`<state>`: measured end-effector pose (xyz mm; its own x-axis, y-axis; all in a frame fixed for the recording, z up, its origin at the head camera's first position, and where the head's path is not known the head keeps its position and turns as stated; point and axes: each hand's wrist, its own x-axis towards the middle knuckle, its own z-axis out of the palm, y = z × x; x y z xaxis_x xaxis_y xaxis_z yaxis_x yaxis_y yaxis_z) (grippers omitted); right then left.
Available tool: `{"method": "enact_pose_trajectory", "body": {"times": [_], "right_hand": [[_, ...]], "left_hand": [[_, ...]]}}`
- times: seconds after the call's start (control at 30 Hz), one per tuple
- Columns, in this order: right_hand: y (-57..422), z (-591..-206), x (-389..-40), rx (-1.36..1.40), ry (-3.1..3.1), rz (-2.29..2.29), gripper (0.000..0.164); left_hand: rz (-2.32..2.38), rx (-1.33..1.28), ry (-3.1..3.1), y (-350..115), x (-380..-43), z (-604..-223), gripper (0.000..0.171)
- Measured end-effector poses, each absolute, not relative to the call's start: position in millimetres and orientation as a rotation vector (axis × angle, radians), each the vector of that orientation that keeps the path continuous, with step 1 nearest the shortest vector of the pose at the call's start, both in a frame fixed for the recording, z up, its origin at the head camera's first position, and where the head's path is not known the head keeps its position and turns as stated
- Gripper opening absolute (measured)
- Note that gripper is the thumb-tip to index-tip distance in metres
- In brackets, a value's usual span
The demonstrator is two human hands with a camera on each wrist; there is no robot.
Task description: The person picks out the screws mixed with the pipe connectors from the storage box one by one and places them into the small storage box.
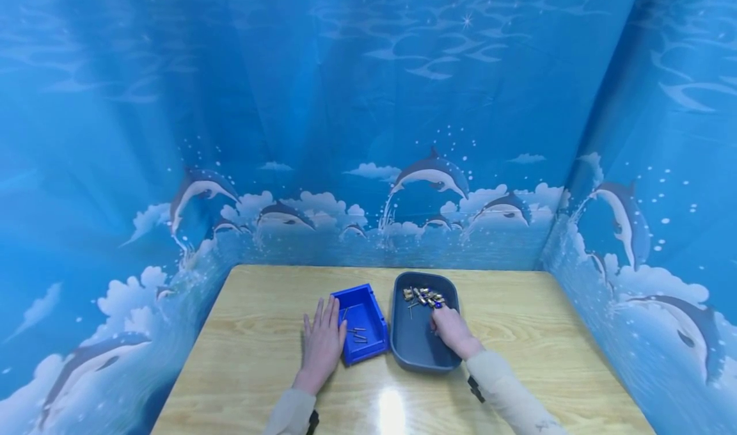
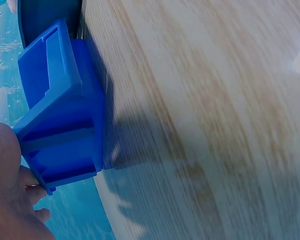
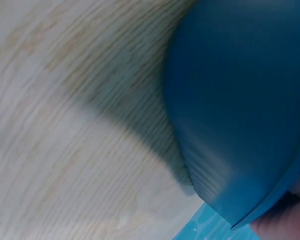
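My left hand (image 1: 324,344) lies along the left side of a small blue plastic bin (image 1: 378,353), its fingers extended and its thumb at the rim. A few thin metal pins or screws (image 1: 360,341) lie in that bin. In the left wrist view, part of the hand (image 2: 10,185) touches the bin's edge (image 2: 65,130). My right hand (image 1: 451,330) reaches down inside a dark grey-blue tub (image 1: 423,363), beside a pile of brass-coloured and silvery metal fittings (image 1: 423,295). A small blue piece (image 1: 437,305) shows at its fingertips; whether they pinch it is hidden.
Both containers stand side by side on a wood-grain table (image 1: 259,307). A blue curtain (image 1: 345,134) printed with dolphins hangs behind the table and at both sides. The tub's wall (image 3: 230,100) fills much of the right wrist view.
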<state>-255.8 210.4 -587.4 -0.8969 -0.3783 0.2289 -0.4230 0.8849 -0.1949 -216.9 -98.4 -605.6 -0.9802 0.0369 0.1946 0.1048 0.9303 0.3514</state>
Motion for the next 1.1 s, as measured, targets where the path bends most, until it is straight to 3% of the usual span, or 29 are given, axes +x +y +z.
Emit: {"method": "enact_pose_trajectory", "body": {"times": [0.27, 0.53, 0.77, 1.1], "right_hand": [[211.4, -590.5, -259.4, 0.552, -2.856, 0.503, 0.020], [210.0, -585.4, -265.2, 0.312, -2.880, 1.208, 0.008], [208.9, -578.9, -264.0, 0.073, -2.677, 1.970, 0.026], [208.1, -576.3, -267.5, -0.056, -2.526, 2.255, 0.034]], "left_hand": [[-0.542, -0.120, -2.881, -98.0, -217.0, -605.6, 0.061], [-0.550, -0.135, -2.873, -99.0, -216.5, -606.1, 0.060], [-0.547, -0.125, -2.879, -98.8, -215.9, -605.1, 0.060], [-0.540, -0.119, -2.882, -98.6, -215.1, -603.2, 0.061]]}}
